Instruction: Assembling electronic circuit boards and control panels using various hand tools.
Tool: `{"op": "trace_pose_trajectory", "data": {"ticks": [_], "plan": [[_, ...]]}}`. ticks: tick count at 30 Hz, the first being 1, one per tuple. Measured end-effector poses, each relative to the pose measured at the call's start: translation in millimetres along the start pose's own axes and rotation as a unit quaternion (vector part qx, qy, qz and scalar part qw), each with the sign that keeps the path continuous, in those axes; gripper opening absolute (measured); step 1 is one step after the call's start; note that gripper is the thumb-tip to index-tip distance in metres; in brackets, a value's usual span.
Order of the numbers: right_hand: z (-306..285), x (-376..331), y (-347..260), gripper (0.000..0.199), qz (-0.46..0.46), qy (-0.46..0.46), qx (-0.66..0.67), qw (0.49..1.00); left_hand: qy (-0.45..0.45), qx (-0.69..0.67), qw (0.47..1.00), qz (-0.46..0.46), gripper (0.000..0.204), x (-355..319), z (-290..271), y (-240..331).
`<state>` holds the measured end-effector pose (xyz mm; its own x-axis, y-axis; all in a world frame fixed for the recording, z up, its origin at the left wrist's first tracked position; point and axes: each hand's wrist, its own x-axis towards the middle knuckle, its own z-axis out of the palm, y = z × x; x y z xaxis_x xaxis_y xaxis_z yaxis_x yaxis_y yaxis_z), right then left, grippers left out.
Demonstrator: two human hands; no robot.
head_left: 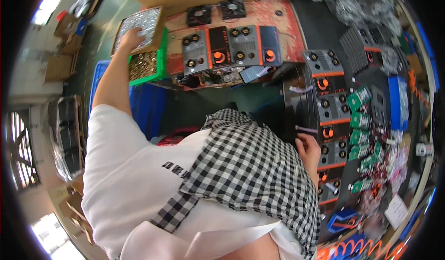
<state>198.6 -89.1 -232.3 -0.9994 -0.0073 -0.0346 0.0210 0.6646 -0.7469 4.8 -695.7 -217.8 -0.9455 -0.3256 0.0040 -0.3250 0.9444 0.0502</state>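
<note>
Head view: person leans over the bench, both arms out. Left hand [133, 38] at about 11 o'clock, reaching into a cardboard box [160, 24] of small silvery parts [148, 23]; fingers lie down among the parts, so I cannot tell whether they are pinched on any or just resting. Just below the box, touching it, a green bin [162, 60] of brass-coloured bits [141, 65]. Right hand [309, 151] at about 3 o'clock, fingers loosely curled, resting at the left edge of a column of grey-and-orange panels [333, 116]; nothing visibly held. Two more panels [232, 49] lie at 12 o'clock, two black fans [215, 12] beyond them. Judgement: silvery parts look small, hard, light and loose, so they would likely slip and scatter; best pinched a few at a time from the top of the heap. Panels look rigid and flat, best held by the edges, clear of the knobs.
</note>
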Motion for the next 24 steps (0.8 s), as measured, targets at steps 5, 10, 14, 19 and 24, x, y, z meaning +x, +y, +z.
{"op": "trace_pose_trajectory", "data": {"ticks": [5, 10, 14, 19, 24], "plan": [[17.6, -3.1, -8.3, 0.015, -0.03, -0.014, -0.007, 0.999, -0.009, 0.027, 0.999, -0.024, 0.043, 12.8, 15.5, 5.0], [27.8, -3.2, -18.2, 0.013, -0.01, 0.014, -0.018, 1.0, 0.048, -0.014, 0.998, -0.031, 0.032, 24.6, 19.2, -1.0], [31.7, -1.1, -26.5, 0.011, 0.006, 0.012, -0.024, 1.0, 0.054, -0.171, 0.98, -0.084, 0.026, 32.5, 19.5, -21.0], [37.2, 2.8, -33.3, 0.011, -0.004, 0.013, -0.023, 1.0, -0.014, -0.56, 0.811, -0.169, 0.021, 42.9, 18.3, -51.3], [45.0, 5.9, -39.4, 0.01, -0.01, 0.013, -0.023, 1.0, -0.028, -0.678, 0.702, -0.216, 0.017, 51.6, 6.0, -73.0]]}}
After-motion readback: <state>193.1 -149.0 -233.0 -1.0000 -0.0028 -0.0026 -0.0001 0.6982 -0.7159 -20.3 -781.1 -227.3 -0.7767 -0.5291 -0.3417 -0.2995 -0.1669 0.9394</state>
